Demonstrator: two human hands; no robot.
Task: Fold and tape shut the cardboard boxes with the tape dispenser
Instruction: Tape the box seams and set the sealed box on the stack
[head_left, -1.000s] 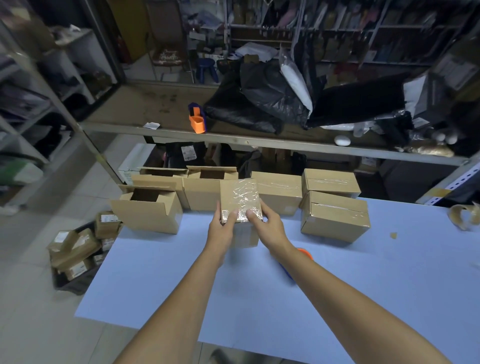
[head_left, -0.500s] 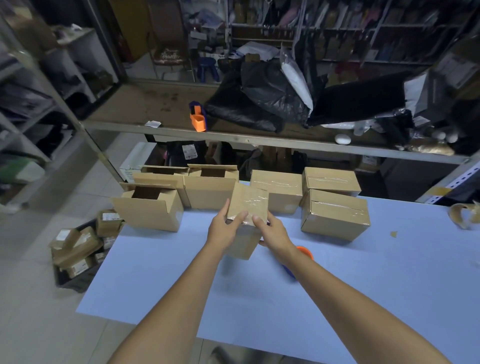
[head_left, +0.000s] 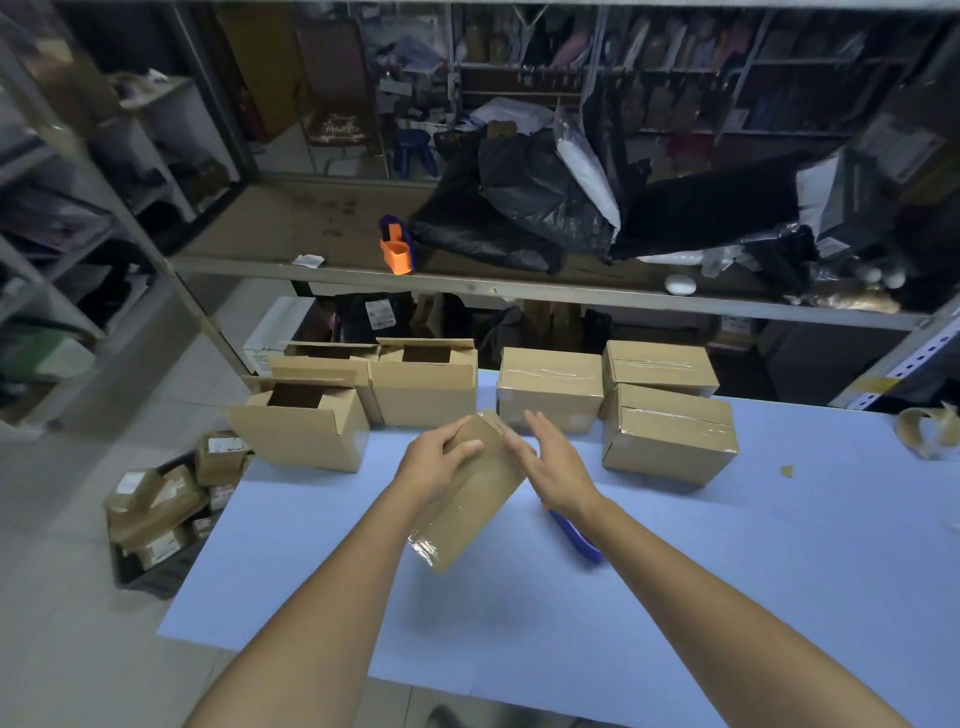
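Observation:
A small taped cardboard box is tilted above the blue table, its far end up. My left hand grips its left side with thumb and fingers curled over it. My right hand lies flat against the box's right side, fingers straight. The tape dispenser, blue with a bit of orange, lies on the table under my right wrist, mostly hidden. Three taped boxes stand at the back right. Open boxes stand at the back left.
A second orange and blue dispenser sits on the shelf behind, beside black plastic bags. A tape scrap lies at the table's right edge. A crate of small parcels is on the floor at left.
The box has been turned and tipped down toward me, its taped face now facing away. My right hand let go of its grip and now lies flat against the side.

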